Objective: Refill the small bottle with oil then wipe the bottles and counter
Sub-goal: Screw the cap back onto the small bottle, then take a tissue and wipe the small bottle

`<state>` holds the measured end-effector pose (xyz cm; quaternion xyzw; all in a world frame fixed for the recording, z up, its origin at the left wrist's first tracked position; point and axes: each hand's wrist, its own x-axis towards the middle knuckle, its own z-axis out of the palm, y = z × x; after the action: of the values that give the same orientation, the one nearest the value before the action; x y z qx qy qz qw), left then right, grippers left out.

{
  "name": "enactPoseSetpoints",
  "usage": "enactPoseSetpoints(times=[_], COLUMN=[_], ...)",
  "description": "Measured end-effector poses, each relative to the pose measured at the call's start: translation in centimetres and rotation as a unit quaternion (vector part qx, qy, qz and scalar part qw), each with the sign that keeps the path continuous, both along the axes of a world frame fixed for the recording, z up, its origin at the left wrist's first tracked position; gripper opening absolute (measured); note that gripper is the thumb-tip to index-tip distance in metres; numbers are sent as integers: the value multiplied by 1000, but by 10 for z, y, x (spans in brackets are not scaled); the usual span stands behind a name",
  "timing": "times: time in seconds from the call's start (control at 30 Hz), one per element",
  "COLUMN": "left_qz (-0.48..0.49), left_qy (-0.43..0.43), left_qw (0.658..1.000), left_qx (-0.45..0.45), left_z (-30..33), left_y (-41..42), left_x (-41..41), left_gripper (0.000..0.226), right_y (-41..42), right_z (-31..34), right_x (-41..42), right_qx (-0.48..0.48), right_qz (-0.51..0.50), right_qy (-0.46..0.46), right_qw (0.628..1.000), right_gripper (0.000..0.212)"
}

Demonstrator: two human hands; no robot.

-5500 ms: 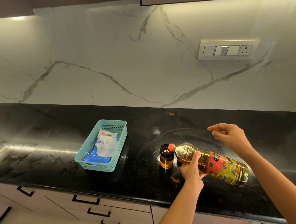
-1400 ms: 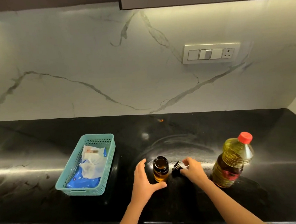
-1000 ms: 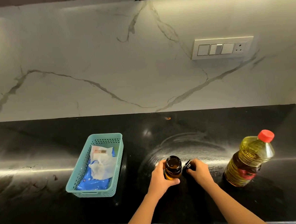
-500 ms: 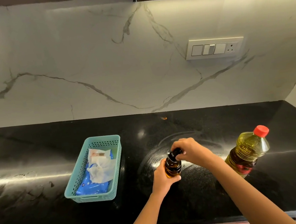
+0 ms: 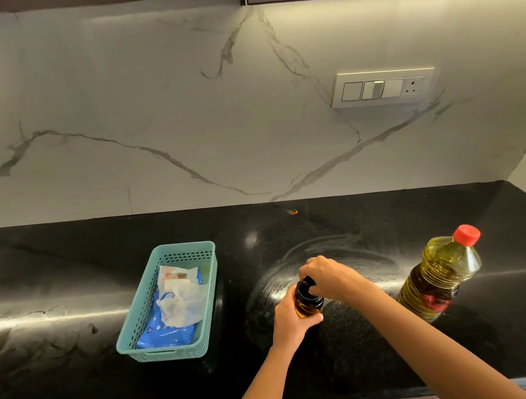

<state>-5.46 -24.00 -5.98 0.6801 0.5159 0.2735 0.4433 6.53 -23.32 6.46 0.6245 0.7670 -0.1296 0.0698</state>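
Now atop small glass bottle: round black cap.

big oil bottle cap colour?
Red. The cap tops the big oil bottle, which stands at the right in the head view.

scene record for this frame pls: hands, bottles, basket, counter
left hand: grips small bottle, which stands on counter
right hand: on black cap atop small bottle
large oil bottle: upright, red cap on, right of the hands
basket: teal, left of small bottle, holds blue wipes pack
counter: black, smeared around small bottle
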Motion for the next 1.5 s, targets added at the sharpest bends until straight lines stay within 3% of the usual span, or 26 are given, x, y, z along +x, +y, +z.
enactPoseSetpoints(times=[0.4,0.57,0.63,0.73,0.87,1.0,1.17,1.4,1.5], left_qz=[5,0,-7,-31,-16,139,271,257,233], left_qy=[4,4,1,41,106,137,122,133,139], left_qw=[1000,1000,999,997,993,968,951,957,963], left_qx=[6,-9,-31,-55,55,155,90,10,-5], left_z=[0,4,10,24,57,88,74,46,40], left_y=[-1,-4,-4,2,16,29,43,55,59], left_x=[0,-2,-7,-22,-71,-145,-223,-249,-250], left_gripper=[62,60,72,109,74,42,32,31,34], right_y=[0,0,5,20,47,68,89,106,112], right_z=[-8,-8,0,13,21,15,-24,-53,-61], right_x=[-7,-9,-13,-28,-65,-120,-193,-249,-251], right_qx=[0,19,62,129,181,133,19,-34,-38], right_qz=[-49,-77,-84,-99,-131,-144,-90,-76,-100], right_qy=[-2,-12,13,129,276,369,353,241,242], right_qw=[999,997,994,978,935,908,931,967,964], right_gripper=[25,43,53,54,30,17,18,24,10])
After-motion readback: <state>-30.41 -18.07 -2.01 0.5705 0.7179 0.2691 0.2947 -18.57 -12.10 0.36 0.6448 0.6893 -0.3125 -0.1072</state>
